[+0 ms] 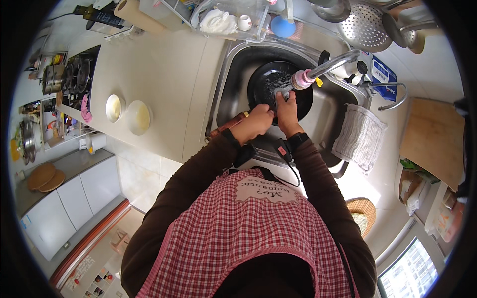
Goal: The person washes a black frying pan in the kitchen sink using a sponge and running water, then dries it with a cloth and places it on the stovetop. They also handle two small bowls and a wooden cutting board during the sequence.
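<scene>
Both of my hands are over a black pan (261, 80) in the stainless steel sink (233, 93). Water runs from the pink-ended faucet (302, 79) onto something small at the fingertips of my right hand (287, 111); what it is cannot be told. My left hand (257, 123) is closed just beside it, near the pan's edge, and seems to pinch something thin and dark. A brown wooden handle with a brass-coloured end (233, 123) reaches from beside my left hand to the sink's left edge. Whether it belongs to the pan is hidden.
A grey-white cloth (359, 138) hangs over the sink's right edge. Two white bowls (138, 117) stand on the left counter. Behind the sink is a clear plastic rack (257, 31); a perforated skimmer (365, 26) hangs at upper right. A wooden board (432, 138) stands at right.
</scene>
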{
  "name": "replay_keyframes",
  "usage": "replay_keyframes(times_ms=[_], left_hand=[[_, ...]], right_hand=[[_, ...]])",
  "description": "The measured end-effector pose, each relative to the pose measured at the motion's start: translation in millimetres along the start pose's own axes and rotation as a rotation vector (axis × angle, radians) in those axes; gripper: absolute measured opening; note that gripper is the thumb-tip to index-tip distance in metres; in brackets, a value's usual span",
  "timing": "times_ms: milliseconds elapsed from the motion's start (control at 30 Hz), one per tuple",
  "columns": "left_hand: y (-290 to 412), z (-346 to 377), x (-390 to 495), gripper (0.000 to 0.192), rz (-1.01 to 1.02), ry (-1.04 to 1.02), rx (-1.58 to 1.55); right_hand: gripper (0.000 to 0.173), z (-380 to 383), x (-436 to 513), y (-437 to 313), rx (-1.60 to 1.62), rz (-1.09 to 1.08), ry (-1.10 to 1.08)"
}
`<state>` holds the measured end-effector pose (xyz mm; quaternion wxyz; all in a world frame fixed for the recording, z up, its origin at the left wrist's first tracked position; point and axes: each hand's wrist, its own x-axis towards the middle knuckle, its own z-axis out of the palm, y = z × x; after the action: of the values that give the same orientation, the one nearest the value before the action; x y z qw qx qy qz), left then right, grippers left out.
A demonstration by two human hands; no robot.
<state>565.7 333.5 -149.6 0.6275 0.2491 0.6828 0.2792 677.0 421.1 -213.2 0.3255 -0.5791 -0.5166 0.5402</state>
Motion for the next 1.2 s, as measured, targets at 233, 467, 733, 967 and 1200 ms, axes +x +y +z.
replay_keyframes(times_ms=[233,467,733,967,1200], left_hand=[[2.2,-18.6,1.5,0.024,-0.346,-0.256,-0.532],[11.8,11.8,-25.9,0.024,-0.249,-0.242,-0.466],[8.4,-30.0,-6.2,0.023,-0.191,-0.270,-0.598],[33.8,-6.1,89.7,0.015,-0.414,-0.162,-1.312],[28.2,-1.4,112.4,0.025,0.031,-0.334,-0.837]], right_hand=[[0.034,-32.9,15.4,-7.1,0.259,0.414,0.063],[0.023,-8.6,9.1,6.3,0.319,0.088,-0.111],[0.019,-43.5,38.7,-0.7,0.592,0.506,-0.044],[0.025,-69.8,-29.5,-17.1,0.602,0.554,-0.029],[0.024,-81.5,-34.9,-24.2,0.623,0.583,-0.007]])
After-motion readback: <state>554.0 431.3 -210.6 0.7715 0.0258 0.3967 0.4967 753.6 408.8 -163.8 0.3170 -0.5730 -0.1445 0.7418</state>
